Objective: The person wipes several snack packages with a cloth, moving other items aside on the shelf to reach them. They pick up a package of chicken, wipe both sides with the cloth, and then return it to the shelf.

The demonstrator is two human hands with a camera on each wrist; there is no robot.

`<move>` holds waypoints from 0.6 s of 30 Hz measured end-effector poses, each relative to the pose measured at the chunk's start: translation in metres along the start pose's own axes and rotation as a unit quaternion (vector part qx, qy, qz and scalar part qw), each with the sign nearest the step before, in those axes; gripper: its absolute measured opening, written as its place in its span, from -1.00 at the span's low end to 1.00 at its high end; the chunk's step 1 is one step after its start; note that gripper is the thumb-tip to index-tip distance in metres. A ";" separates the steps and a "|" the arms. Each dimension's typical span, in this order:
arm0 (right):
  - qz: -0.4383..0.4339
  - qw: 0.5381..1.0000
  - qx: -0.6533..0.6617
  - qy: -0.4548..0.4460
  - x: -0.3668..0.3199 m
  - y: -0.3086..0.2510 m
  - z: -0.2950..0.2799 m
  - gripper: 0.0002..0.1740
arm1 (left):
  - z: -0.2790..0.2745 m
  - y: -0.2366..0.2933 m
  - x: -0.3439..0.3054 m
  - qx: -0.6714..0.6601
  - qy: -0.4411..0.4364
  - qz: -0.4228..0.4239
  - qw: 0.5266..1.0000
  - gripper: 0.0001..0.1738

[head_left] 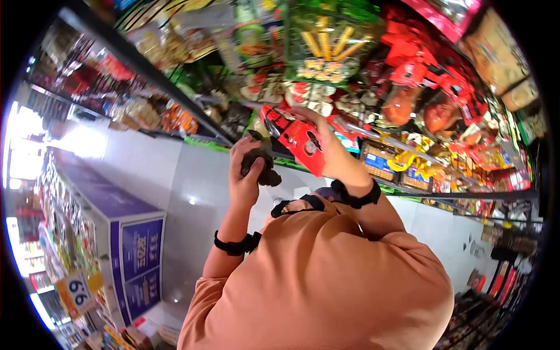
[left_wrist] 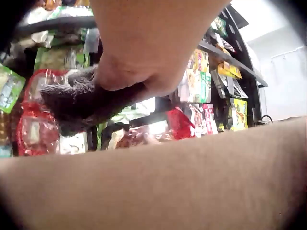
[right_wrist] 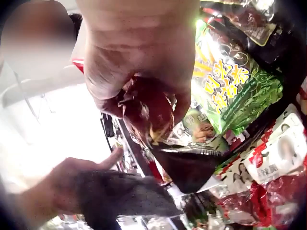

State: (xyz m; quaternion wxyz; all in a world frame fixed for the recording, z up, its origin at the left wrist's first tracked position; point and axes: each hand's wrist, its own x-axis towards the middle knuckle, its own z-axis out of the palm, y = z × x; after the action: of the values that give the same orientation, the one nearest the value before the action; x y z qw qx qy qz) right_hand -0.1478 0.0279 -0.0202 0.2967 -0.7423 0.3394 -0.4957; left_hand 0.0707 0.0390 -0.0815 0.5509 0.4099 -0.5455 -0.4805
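Red packaging is filling the right hand [head_left: 328,139], whose fingers and thumb are gripping a red packet [head_left: 298,141] out in front of the shelf [head_left: 146,69]. Curled fingers of the left hand [head_left: 242,178] are closing round a grey cloth [head_left: 260,161], just beside the packet but apart from it.

On the shelf, a green bag [head_left: 329,49] is showing pale yellow sticks and small pieces through its clear front. To its right, red-topped clear bags [head_left: 401,104] are holding glossy, reddish-brown food whose exact kind I cannot tell. Nearer the front edge, clear packs with blue labels [head_left: 379,161] are containing rows of small brown pieces. In the left wrist view, red-rimmed clear packs [left_wrist: 37,134] are sitting near the cloth, with pinkish contents showing.

The red packet is slanting and carrying black and white printing on its broad face; in the right wrist view, shiny, dark red wrapping is bulging beneath the hand and a dark, flat end is sticking out. The cloth is looking crumpled and fuzzy, with shaggy fibres along its edge.
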 end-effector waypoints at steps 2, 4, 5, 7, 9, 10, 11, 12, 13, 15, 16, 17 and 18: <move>0.047 0.992 0.076 0.087 -0.019 -0.016 -0.012 -0.02 | 0.030 0.016 0.014 -0.016 -0.054 -0.016 0.998 -0.55; 0.024 0.992 -0.003 0.126 -0.026 -0.020 -0.043 -0.06 | 0.063 0.018 0.024 -0.130 -0.155 -0.043 0.978 -0.34; 0.096 0.981 0.084 0.149 -0.034 -0.021 -0.051 -0.17 | 0.079 0.017 0.030 -0.120 -0.209 -0.034 0.970 -0.32; 0.151 0.936 0.268 0.171 -0.037 -0.031 -0.070 -0.35 | 0.112 0.023 0.034 -0.076 -0.264 0.013 0.961 -0.31; 0.156 0.932 0.241 0.220 -0.040 -0.025 -0.094 -0.46 | 0.140 0.040 0.034 -0.105 -0.291 -0.076 0.948 -0.44; 0.149 0.935 0.209 0.245 -0.042 -0.029 -0.108 -0.49 | 0.151 0.044 0.037 -0.102 -0.308 -0.120 0.938 -0.51; 0.154 0.932 0.186 0.270 -0.042 -0.033 -0.119 -0.52 | 0.163 0.049 0.038 -0.067 -0.288 -0.075 0.952 -0.62; 0.160 0.928 0.162 0.295 -0.039 -0.039 -0.128 -0.55 | 0.173 0.051 0.041 -0.066 -0.286 -0.077 0.953 -0.62; 0.170 0.932 0.157 0.280 -0.039 -0.044 -0.139 -0.58 | 0.182 0.052 0.044 -0.018 -0.270 0.010 0.963 -0.64; 0.181 0.947 0.106 0.241 -0.041 -0.034 -0.165 -0.60 | 0.194 0.060 0.048 0.044 -0.249 0.088 0.964 -0.68; 0.148 0.928 0.125 0.319 -0.040 -0.026 -0.166 -0.57 | 0.202 0.065 0.050 0.046 -0.246 0.086 0.964 -0.68; 0.161 0.917 0.142 0.337 -0.038 -0.023 -0.174 -0.57 | 0.210 0.070 0.051 0.038 -0.227 0.111 0.967 -0.68; 0.174 0.905 0.158 0.355 -0.034 -0.022 -0.180 -0.57 | 0.216 0.076 0.051 0.030 -0.208 0.135 0.968 -0.68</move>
State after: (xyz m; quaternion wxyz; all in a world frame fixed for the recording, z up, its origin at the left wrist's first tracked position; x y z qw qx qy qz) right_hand -0.3218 0.0493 0.0384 0.3521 -0.3896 0.4632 -0.7140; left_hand -0.1407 0.0204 0.0178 0.4727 0.2400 -0.7125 -0.4597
